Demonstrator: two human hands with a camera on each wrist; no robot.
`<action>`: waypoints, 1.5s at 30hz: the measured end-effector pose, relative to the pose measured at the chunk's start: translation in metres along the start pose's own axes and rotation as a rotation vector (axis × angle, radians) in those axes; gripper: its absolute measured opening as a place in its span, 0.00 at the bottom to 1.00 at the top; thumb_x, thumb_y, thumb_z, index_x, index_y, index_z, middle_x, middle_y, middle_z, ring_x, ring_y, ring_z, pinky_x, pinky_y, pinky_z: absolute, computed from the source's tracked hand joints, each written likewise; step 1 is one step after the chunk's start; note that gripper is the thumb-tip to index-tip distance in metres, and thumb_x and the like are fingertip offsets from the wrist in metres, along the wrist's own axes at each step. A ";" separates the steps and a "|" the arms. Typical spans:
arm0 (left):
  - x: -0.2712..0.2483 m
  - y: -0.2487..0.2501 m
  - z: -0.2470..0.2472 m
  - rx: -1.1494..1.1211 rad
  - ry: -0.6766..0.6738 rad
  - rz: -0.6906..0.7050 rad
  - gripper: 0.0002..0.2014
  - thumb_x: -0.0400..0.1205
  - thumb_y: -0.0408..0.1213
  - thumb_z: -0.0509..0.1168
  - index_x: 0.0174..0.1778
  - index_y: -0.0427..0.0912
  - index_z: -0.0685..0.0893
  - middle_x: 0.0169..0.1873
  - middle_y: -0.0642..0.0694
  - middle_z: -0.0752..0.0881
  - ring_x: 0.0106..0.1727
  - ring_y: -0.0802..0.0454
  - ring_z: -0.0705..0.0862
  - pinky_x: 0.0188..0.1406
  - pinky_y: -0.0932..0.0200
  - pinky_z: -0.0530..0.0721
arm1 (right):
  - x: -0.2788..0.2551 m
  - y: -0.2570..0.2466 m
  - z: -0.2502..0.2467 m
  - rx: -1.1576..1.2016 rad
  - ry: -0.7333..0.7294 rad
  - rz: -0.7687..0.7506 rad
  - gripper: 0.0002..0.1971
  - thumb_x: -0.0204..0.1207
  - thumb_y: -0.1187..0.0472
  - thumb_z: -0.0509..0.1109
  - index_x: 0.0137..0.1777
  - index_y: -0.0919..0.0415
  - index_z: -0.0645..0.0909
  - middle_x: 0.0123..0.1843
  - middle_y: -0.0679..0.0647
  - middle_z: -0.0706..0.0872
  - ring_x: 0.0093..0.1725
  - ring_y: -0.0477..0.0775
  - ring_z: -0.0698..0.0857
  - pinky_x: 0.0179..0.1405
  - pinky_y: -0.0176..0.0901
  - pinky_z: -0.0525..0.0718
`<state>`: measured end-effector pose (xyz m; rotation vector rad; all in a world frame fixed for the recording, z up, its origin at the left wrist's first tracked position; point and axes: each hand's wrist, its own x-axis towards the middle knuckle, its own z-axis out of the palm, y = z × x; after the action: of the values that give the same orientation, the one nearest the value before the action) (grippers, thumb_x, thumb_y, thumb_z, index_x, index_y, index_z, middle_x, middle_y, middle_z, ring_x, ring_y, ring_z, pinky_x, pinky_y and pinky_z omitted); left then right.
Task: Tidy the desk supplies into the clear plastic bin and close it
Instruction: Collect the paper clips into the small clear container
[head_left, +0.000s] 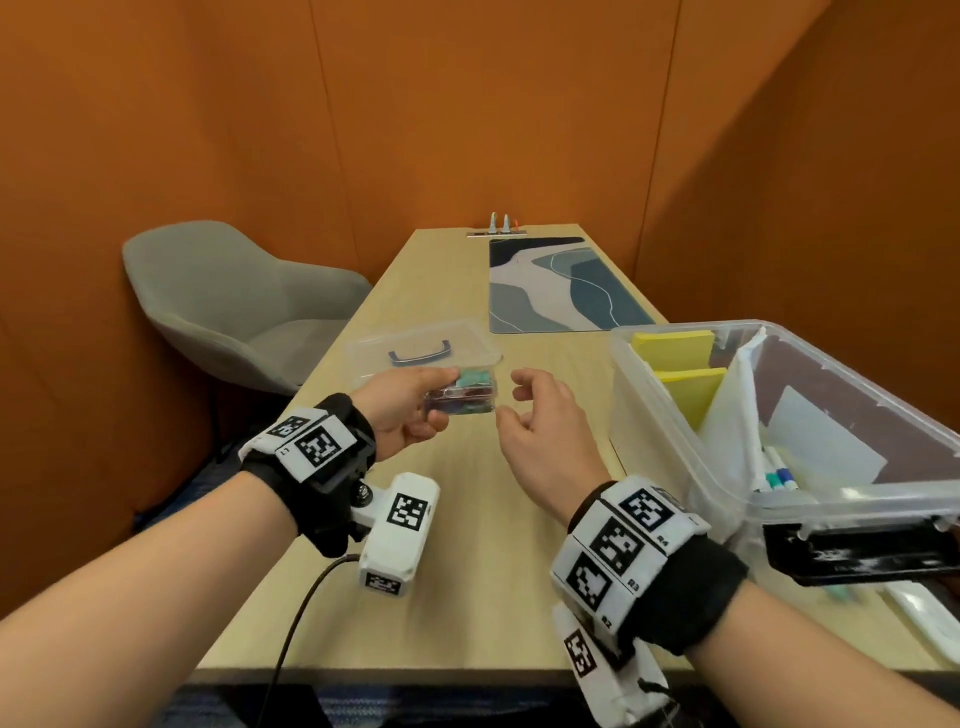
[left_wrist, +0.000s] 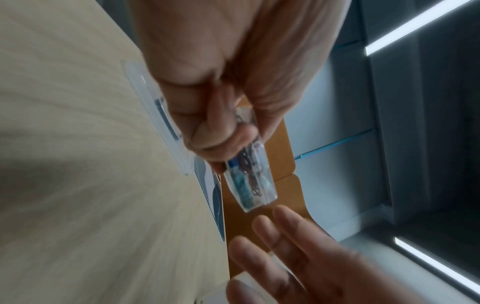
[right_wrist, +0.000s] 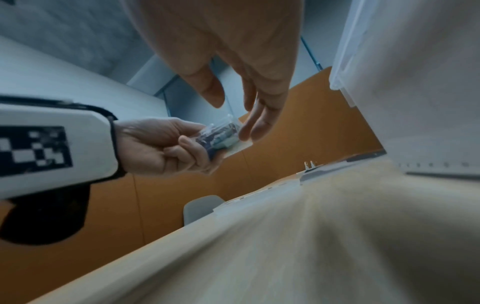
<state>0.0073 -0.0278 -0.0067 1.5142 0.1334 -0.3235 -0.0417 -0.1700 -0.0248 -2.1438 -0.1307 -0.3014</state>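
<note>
At the far left a grey shell chair (head_left: 234, 306) stands beside the long wooden desk (head_left: 467, 545), well clear of both arms.

The left forearm reaches forward over the desk's left half, its wrist wrapped in a black band carrying white marker tiles. The left hand (head_left: 400, 410) is held above the desktop with the thumb on top and the fingers curled beneath, pinching the near end of a small clear box of coloured paper clips (head_left: 462, 397). The box sticks out to the right from that grip, clear of the desk surface.

Just behind the box lies the bin's clear lid (head_left: 423, 348), flat on the desk with its dark handle facing up.

The right forearm comes in from the lower right, also banded with markers. The right hand (head_left: 540, 421) hovers just beside the free end of the box, fingers loosely spread and slightly bent, thumb apart from them, holding nothing. From the left wrist view its fingertips (left_wrist: 283, 211) sit very near the box end; whether they touch it cannot be told.

Farther back a patterned desk mat (head_left: 561, 286) lies flat.

At the right the clear plastic bin (head_left: 675, 415) stands open on the desk, holding yellow sticky-note pads (head_left: 675, 343) at its far end and markers (head_left: 779, 475) nearer.
</note>
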 end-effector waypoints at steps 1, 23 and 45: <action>0.000 0.000 0.003 0.020 -0.001 0.008 0.08 0.85 0.39 0.57 0.51 0.40 0.80 0.38 0.44 0.83 0.12 0.62 0.68 0.06 0.74 0.60 | 0.000 -0.001 -0.002 0.016 -0.021 0.036 0.22 0.82 0.55 0.58 0.74 0.59 0.67 0.69 0.55 0.76 0.65 0.54 0.79 0.65 0.40 0.74; -0.022 0.001 0.030 0.090 -0.131 0.189 0.15 0.82 0.47 0.61 0.60 0.43 0.75 0.37 0.46 0.83 0.21 0.59 0.81 0.18 0.70 0.79 | 0.027 -0.018 -0.030 0.700 -0.213 0.451 0.10 0.82 0.64 0.57 0.43 0.66 0.76 0.34 0.60 0.79 0.28 0.53 0.78 0.24 0.36 0.80; -0.027 -0.003 0.016 -0.254 -0.225 0.114 0.21 0.80 0.23 0.60 0.66 0.46 0.75 0.47 0.36 0.86 0.33 0.43 0.91 0.32 0.60 0.90 | 0.026 -0.016 -0.020 0.705 -0.113 0.496 0.18 0.76 0.69 0.69 0.61 0.82 0.77 0.31 0.61 0.80 0.23 0.49 0.80 0.17 0.30 0.80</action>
<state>-0.0214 -0.0405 -0.0011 1.2195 -0.0871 -0.3683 -0.0233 -0.1784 0.0052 -1.4263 0.2053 0.1465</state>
